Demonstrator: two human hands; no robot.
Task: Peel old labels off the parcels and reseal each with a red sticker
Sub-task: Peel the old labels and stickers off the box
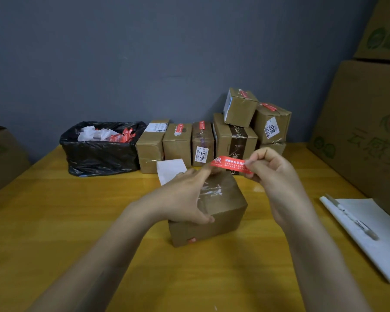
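A small brown cardboard parcel (221, 212) sits on the yellow table (77, 221) in front of me, its taped top showing torn white label residue. My left hand (185, 199) rests on the parcel's left top, thumb at the front edge, index finger stretched out to the left end of a red sticker (229, 164). My right hand (270, 170) pinches the sticker's right end and holds it above the parcel's far edge. A small red mark shows on the parcel's front face.
Several brown parcels (232, 138) are stacked at the back, some with red stickers and numbered labels. A bin lined with a black bag (99, 152) holds paper scraps at back left. White backing paper (170, 170) lies behind the parcel. A white sheet (374, 242) with a knife (351, 217) lies right. Large cartons (365, 131) stand right.
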